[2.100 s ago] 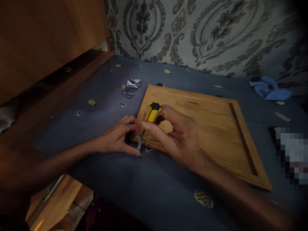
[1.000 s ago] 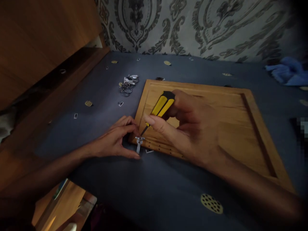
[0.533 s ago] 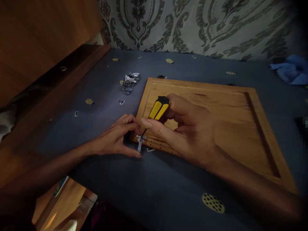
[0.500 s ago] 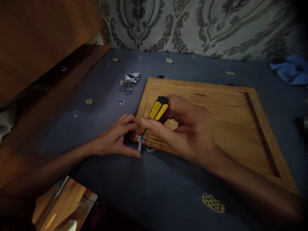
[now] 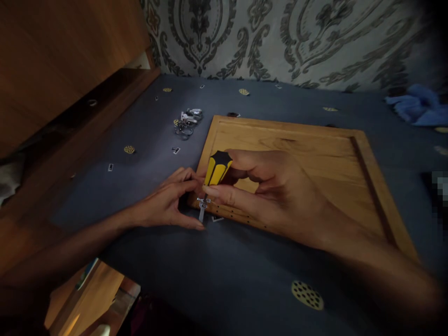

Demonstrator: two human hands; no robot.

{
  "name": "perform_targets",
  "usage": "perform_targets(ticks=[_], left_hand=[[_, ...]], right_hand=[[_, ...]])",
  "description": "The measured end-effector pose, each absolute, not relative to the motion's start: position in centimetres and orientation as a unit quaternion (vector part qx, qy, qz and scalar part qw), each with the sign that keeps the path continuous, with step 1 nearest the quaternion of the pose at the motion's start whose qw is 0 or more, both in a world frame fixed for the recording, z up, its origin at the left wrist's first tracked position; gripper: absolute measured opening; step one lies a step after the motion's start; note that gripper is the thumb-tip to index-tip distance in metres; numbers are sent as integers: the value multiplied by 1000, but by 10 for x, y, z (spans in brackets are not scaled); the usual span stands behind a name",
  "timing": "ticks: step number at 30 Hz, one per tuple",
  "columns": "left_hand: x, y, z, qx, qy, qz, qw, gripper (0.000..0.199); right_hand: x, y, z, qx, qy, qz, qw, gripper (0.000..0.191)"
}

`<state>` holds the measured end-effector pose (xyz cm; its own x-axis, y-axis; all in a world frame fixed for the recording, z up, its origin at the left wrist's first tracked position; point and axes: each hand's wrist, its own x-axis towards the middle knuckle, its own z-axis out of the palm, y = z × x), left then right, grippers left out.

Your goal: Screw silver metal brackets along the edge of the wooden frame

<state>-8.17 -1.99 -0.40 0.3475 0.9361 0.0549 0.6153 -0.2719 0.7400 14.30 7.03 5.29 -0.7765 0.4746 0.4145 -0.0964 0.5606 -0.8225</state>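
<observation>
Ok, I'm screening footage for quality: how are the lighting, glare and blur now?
Head view: dim overall, upper right corner nearly black; head view: small glints on the piled metal pieces; head view: right forearm soft toward the edge, screwdriver handle fairly crisp; head view: a pixelated patch at the right edge.

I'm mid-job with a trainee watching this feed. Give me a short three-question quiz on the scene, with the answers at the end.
1. Multiple choice: what does the right hand hold?
a) a folded rag
b) a yellow-and-black screwdriver
c) a paintbrush
2. True or false: the blue cloth lies apart from the wooden panel.
3. Fill the gap: beside the left hand, a small metal fitting sits at the panel's near ____ corner, as seen in the picture.

Key: 1 b; 2 true; 3 left.
</observation>
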Motion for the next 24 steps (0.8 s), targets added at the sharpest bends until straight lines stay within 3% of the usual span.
perform_targets(ticks=[5, 10, 24], left_hand=[[-81, -20, -5, 757, 512, 255, 316, 58], [-81, -20, -4, 753, 517, 247, 324, 60], [-82, -20, -2, 763, 507, 249, 315, 58]], right_hand=[[137, 62, 41, -134, -828, 352, 416, 34], [138, 53, 47, -209, -767, 374, 477, 42], [138, 62, 35, -168, -827, 312, 437, 35]])
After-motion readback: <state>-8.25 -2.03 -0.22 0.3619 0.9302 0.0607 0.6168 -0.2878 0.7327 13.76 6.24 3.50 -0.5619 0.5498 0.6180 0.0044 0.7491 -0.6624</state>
